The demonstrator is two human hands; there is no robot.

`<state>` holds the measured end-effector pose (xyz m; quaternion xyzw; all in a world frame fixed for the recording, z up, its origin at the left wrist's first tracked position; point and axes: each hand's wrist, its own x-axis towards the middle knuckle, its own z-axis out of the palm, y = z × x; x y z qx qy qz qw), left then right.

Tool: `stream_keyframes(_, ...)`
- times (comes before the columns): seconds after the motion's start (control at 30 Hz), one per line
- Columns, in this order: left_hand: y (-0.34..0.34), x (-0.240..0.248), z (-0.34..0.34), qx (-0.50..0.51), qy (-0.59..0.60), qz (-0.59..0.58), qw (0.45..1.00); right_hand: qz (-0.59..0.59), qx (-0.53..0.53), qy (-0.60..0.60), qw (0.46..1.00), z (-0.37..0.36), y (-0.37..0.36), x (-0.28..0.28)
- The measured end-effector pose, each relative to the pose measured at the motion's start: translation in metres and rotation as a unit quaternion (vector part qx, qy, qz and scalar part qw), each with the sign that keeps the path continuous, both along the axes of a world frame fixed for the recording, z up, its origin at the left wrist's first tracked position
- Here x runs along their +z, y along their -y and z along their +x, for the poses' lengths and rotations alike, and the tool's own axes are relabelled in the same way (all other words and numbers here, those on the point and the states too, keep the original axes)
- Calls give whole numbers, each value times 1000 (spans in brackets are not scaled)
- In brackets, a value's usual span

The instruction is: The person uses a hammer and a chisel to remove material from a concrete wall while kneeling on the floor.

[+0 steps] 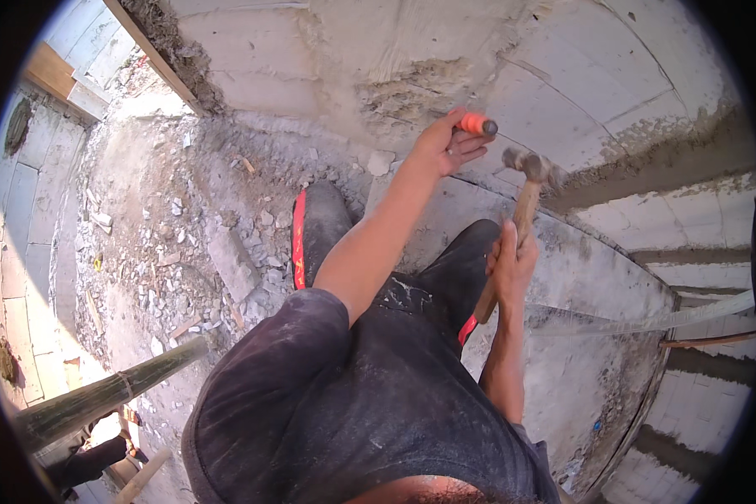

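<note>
"So, why does the left hand point(450, 147) sit where it does on that orange-sleeved chisel point(472, 123)? I take it for a chisel, anyway."

"Probably to leave the butt bare. The thumb side is closed around the sleeve, rather loosely, with the other fingers half spread below it. The round end pokes out to the right of that hand."

"And the right hand point(512, 265)?"

"Clamped on the wooden-handled hammer point(527, 206), well up the shaft; some handle shows below the fist. A grip like that likely trades swing for control. The head stands above the hand, near the chisel's butt but apart from it."

"Where does the chisel's working end go?"

"I can't tell; the left hand hides it. A rough, broken patch point(416, 88) of the block wall lies just beyond that hand, up and to its left."

"How do the tools look?"

"The chisel's sleeve is bright orange, almost glowing in the light, and its end is dark, blunt metal. The hammer has a stubby, dull grey-brown head, crusted-looking, on a plain tan handle. Well left of both hands, pale rubble point(231, 265) covers the ground."
</note>
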<state>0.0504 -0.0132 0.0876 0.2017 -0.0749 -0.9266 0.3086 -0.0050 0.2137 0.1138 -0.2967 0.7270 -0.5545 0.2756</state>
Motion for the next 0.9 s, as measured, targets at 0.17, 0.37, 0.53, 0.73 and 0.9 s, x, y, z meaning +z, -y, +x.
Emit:
stream_keyframes(0.17, -40, -77, 33, -138, 142, -85, 977, -36, -67, 59, 995, 9, -44, -17)
stream_keyframes(0.37, -67, -90, 42, -182, 149, -121, 964, -55, -87, 109, 989, 6, -59, -13)
stream_keyframes(0.53, -44, -52, 21, -147, 171, -201, 953, -50, -72, 87, 992, 4, -59, -8)
stream_keyframes(0.73, -12, -56, 13, -107, 196, -198, 954, -66, -68, 68, 993, 10, -55, 1)
stream_keyframes(0.9, 0, -67, 23, -93, 153, -134, 975, -102, -44, 63, 992, 8, -57, 6)
